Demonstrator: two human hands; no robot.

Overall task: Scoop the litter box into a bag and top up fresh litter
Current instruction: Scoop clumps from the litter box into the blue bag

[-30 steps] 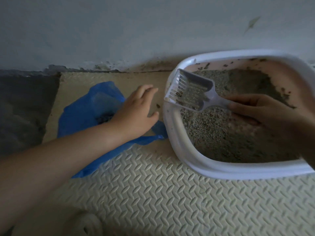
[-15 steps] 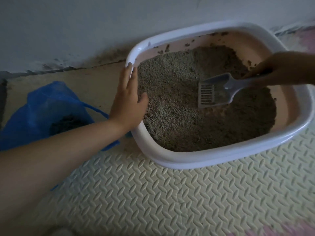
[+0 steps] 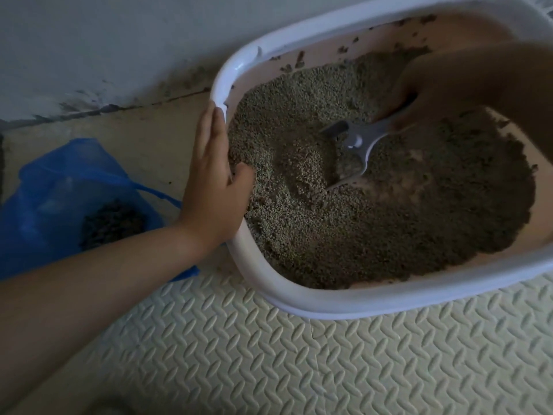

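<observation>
A white litter box (image 3: 344,301) with a pinkish inner wall holds grey-brown litter (image 3: 389,229). My left hand (image 3: 212,181) grips its left rim, thumb inside over the litter. My right hand (image 3: 449,85) holds the handle of a grey slotted scoop (image 3: 353,151), whose blade is dug into the litter near the middle. To the left lies an open blue plastic bag (image 3: 59,187) with a dark heap of scooped clumps (image 3: 113,226) inside.
The box and bag rest on a cream foam mat with a raised tread pattern (image 3: 329,369). A pale wall with a dirty base (image 3: 119,55) runs along the back. Dried litter specks cling to the box's far inner wall.
My left hand left the bag and took the box's left rim. My right hand carried the scoop from the rim side down into the litter, where its blade now digs in.
</observation>
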